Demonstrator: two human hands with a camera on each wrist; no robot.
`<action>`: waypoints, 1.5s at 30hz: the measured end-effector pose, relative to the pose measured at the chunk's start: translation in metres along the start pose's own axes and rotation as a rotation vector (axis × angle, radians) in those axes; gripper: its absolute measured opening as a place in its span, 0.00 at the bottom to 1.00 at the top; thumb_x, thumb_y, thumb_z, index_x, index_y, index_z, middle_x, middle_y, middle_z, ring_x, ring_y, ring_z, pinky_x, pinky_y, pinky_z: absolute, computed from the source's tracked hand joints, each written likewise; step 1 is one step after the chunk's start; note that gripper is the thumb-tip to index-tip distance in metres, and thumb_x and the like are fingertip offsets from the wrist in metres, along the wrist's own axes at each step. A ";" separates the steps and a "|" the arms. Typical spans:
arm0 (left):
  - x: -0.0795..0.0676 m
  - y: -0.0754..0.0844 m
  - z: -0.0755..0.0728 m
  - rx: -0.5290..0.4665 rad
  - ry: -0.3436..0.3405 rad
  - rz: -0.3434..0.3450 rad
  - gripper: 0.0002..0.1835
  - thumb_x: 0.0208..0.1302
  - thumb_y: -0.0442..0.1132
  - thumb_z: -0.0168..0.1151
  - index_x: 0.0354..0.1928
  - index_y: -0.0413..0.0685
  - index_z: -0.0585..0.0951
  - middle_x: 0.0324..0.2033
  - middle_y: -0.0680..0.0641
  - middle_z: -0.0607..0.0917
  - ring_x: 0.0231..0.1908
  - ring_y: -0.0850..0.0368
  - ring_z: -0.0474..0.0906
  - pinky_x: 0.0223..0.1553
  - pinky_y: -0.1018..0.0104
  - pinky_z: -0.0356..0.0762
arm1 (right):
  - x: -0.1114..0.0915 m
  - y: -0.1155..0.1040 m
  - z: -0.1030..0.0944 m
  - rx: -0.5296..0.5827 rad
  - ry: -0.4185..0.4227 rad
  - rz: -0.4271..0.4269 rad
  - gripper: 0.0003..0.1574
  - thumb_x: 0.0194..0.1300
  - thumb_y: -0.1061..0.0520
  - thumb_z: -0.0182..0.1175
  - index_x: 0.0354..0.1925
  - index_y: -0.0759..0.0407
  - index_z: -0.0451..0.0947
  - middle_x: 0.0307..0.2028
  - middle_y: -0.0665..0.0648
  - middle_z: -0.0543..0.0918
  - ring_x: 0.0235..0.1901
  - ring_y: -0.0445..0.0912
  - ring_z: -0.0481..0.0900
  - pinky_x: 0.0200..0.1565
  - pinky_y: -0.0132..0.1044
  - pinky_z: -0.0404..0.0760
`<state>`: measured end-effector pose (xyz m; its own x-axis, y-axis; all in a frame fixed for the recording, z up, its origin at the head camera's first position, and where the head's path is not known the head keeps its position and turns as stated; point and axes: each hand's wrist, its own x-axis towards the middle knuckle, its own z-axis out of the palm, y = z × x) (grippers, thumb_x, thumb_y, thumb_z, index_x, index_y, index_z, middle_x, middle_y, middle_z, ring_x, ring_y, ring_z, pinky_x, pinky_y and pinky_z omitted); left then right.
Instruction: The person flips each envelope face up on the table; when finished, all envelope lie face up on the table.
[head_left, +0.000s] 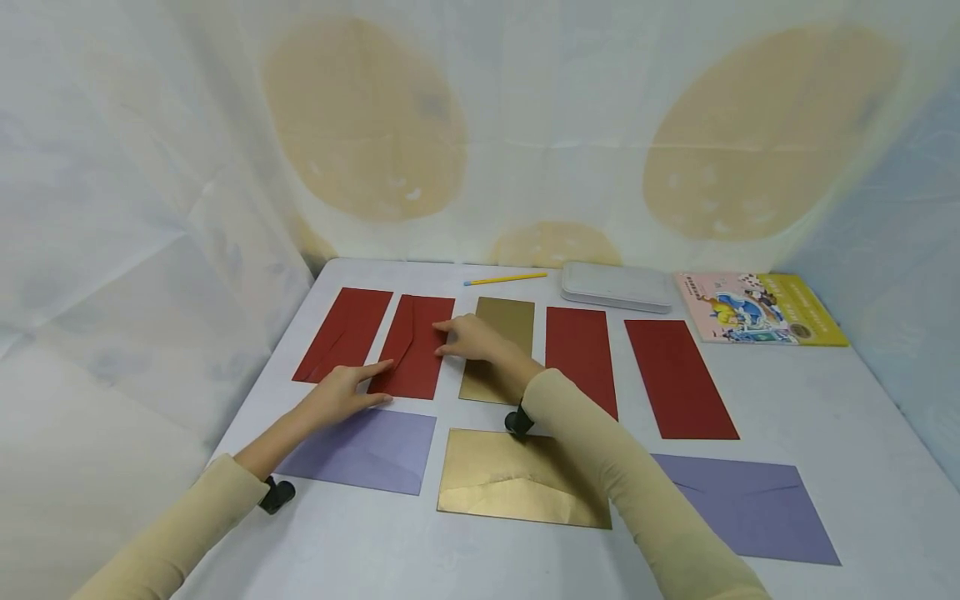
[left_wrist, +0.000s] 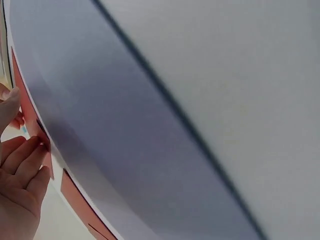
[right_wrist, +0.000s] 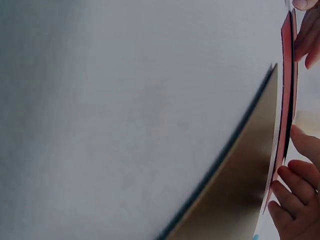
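Note:
A red envelope [head_left: 420, 358], second from the left in the back row, lies with its pointed flap line showing. My left hand [head_left: 341, 393] reaches it from the lower left, index finger on its left side and thumb close to its bottom edge. From the right, my right hand [head_left: 474, 337] touches the same envelope's right edge with extended fingers, its palm over a gold envelope [head_left: 506, 317]. In the left wrist view, fingers [left_wrist: 22, 160] of the left hand rest along the red paper. The right wrist view shows the right hand [right_wrist: 300, 192] beside the red envelope's edge.
Other red envelopes [head_left: 343, 333] lie in the back row. Nearer are a lavender envelope [head_left: 367, 450], a shiny gold envelope [head_left: 517, 492] and another lavender envelope [head_left: 757, 508]. Behind are a yellow pencil [head_left: 510, 278], a pale flat case [head_left: 615, 285] and a picture book [head_left: 757, 308].

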<state>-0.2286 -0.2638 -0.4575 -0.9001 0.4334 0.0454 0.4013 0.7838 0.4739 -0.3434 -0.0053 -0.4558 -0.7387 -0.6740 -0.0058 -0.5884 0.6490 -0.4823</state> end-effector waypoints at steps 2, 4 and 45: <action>0.001 0.000 0.000 0.004 0.002 0.006 0.36 0.57 0.49 0.71 0.66 0.45 0.72 0.28 0.49 0.82 0.27 0.59 0.69 0.35 0.61 0.69 | -0.002 0.003 -0.003 0.028 0.005 -0.001 0.36 0.63 0.49 0.66 0.65 0.61 0.71 0.59 0.59 0.77 0.40 0.45 0.70 0.39 0.32 0.67; 0.003 0.001 0.001 0.002 0.013 0.028 0.36 0.57 0.49 0.71 0.66 0.45 0.72 0.27 0.52 0.81 0.29 0.59 0.71 0.36 0.62 0.70 | -0.004 0.006 -0.008 0.060 0.011 0.008 0.36 0.63 0.49 0.66 0.65 0.60 0.70 0.59 0.59 0.77 0.38 0.45 0.70 0.36 0.32 0.67; 0.072 0.082 0.056 0.049 -0.047 0.240 0.45 0.53 0.52 0.74 0.68 0.36 0.66 0.63 0.39 0.73 0.62 0.43 0.70 0.61 0.52 0.67 | -0.064 0.103 -0.072 0.031 0.064 0.254 0.40 0.63 0.50 0.66 0.67 0.68 0.65 0.64 0.66 0.69 0.64 0.58 0.66 0.62 0.50 0.66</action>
<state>-0.2505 -0.1432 -0.4643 -0.7695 0.6292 0.1097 0.6114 0.6760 0.4114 -0.3807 0.1307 -0.4419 -0.8811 -0.4670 -0.0752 -0.3722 0.7826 -0.4989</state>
